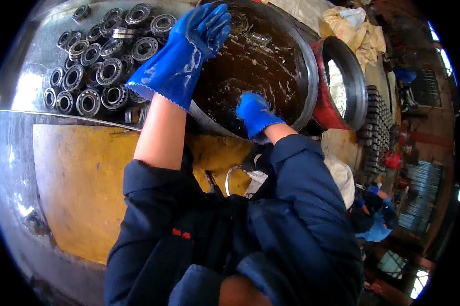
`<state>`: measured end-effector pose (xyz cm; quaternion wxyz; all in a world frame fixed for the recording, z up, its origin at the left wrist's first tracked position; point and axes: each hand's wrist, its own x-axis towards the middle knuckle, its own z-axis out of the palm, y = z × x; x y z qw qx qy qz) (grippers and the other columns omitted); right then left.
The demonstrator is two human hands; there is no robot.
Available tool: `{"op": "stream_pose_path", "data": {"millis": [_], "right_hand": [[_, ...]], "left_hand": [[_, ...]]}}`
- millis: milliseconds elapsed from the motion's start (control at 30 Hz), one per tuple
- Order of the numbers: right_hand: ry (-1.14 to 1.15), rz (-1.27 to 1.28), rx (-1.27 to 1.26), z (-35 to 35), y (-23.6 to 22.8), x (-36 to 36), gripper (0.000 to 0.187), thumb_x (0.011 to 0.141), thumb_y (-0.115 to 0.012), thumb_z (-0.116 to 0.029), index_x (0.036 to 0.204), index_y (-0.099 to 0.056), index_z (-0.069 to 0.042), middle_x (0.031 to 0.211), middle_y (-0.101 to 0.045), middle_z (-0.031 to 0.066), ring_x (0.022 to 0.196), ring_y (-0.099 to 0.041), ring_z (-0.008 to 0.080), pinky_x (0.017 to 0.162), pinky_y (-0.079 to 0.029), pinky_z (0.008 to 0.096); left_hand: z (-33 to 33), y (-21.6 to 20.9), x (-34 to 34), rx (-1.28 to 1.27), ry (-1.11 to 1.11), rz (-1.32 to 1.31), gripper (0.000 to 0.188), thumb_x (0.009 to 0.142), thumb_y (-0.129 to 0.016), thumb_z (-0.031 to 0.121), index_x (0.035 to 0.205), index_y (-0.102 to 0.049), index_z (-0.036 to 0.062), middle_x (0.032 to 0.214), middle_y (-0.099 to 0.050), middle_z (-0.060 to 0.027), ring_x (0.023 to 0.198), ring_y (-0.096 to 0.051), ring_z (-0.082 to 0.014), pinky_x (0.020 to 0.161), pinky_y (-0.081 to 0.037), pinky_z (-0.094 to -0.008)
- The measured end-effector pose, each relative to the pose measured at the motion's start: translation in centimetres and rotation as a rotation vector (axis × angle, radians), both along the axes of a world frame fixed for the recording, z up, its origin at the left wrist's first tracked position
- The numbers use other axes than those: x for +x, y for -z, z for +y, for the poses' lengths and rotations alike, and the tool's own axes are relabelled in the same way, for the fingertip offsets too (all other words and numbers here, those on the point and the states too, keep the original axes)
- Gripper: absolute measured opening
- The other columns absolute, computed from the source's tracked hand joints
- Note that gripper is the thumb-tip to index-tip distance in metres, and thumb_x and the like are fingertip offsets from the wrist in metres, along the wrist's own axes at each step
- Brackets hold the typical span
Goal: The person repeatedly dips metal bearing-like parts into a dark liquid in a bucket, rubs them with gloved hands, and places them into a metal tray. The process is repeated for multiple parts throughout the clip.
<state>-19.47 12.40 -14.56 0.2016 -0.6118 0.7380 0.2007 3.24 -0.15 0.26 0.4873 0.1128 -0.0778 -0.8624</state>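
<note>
Probably the rinsing step: blue-gloved left hand point(207, 30) hangs half-curled over the round metal tub point(308, 66), blue-gloved right hand point(255, 112) dips into brown liquid point(255, 66), can't tell if either's gripping; shiny steel ring bearings point(100, 69) heap up left, next likely needs a slippery-part grip

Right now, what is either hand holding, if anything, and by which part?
It cannot be told: the left hand is curled with no held thing showing, and the right hand dips into the brown liquid, its fingertips hidden.
</note>
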Motion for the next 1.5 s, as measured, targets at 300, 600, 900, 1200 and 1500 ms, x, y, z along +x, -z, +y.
{"op": "stream_pose_path", "data": {"millis": [300,600,900,1200,1500], "right_hand": [[-0.353,0.120,-0.037,0.9,-1.1,-3.4,0.031,0.090,-0.065,-0.029,0.113,-0.077,-0.013,0.111,-0.076,0.0160,0.102,-0.074,0.0360,0.087,-0.056,0.0543],[0.480,-0.389,-0.270,5.2,-12.3,-9.5,0.056,0.082,-0.072,-0.039,0.121,-0.071,0.001,0.116,-0.072,0.0273,0.109,-0.071,0.0390,0.096,-0.054,0.0444],[0.905,-1.178,-0.523,9.2,-14.2,-8.1,0.039,0.097,-0.068,-0.025,0.122,-0.069,0.004,0.107,-0.074,0.0102,0.096,-0.068,0.0167,0.089,-0.053,0.0304],[0.880,-1.373,-0.625,9.4,-15.1,-9.7,0.036,0.096,-0.065,-0.022,0.123,-0.071,0.001,0.109,-0.075,0.0097,0.096,-0.069,0.0167,0.090,-0.054,0.0300],[0.822,-1.367,-0.675,10.1,-15.9,-9.3,0.034,0.093,-0.069,-0.024,0.118,-0.072,-0.001,0.101,-0.074,0.0074,0.087,-0.066,0.0162,0.081,-0.053,0.0294]], "left_hand": [[-1.5,0.8,-3.6,0.072,0.003,-0.117,0.040,0.106,-0.055,0.036,0.139,-0.061,0.0154,0.137,-0.068,-0.0108,0.120,-0.067,-0.0275,0.092,-0.057,-0.0479],[0.0,0.1,-5.6,-0.047,0.123,-0.099,0.035,0.109,-0.049,0.030,0.137,-0.062,0.0157,0.142,-0.065,-0.0079,0.127,-0.064,-0.0271,0.093,-0.060,-0.0438],[0.6,1.7,-8.4,0.005,0.109,-0.350,0.041,0.110,-0.043,0.030,0.147,-0.054,0.0155,0.153,-0.056,-0.0078,0.137,-0.057,-0.0262,0.107,-0.052,-0.0453],[2.3,3.2,-10.7,0.022,0.203,-0.625,0.042,0.110,-0.041,0.031,0.146,-0.055,0.0153,0.154,-0.055,-0.0069,0.135,-0.057,-0.0291,0.111,-0.047,-0.0460],[3.3,11.2,-8.1,-0.436,0.328,-0.801,0.040,0.109,-0.043,0.030,0.139,-0.058,0.0083,0.137,-0.066,-0.0102,0.125,-0.063,-0.0259,0.106,-0.051,-0.0437]]}}
